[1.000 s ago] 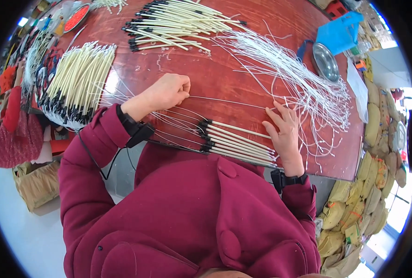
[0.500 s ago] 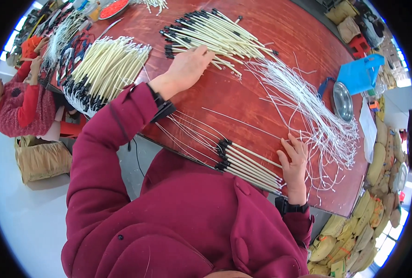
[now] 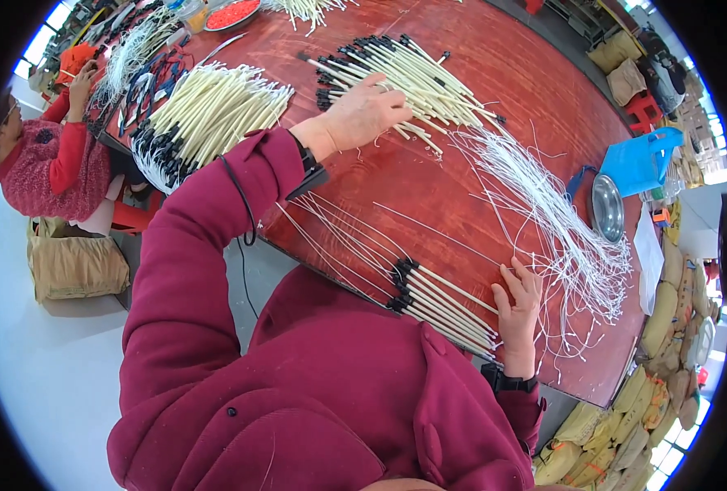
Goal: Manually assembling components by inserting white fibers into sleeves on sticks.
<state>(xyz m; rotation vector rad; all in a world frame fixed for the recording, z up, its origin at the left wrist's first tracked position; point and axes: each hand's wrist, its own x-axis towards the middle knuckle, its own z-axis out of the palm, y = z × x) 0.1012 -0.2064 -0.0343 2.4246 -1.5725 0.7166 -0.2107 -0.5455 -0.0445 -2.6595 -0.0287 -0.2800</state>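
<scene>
The left grip [image 3: 367, 110], half curled, lies over the rod pile [image 3: 437, 92]; I cannot tell its hold. The right grip [image 3: 520, 309], loosely spread, meets a cord's [image 3: 445, 236] end, a rod row [image 3: 453, 306] just left.

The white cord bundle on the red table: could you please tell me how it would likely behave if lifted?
The white cord bundle would probably sag, since its strands curve and spread loosely. It may also snag, as strands cross and tangle beside the right hand. Each strand looks thin, so it is likely light.
</scene>
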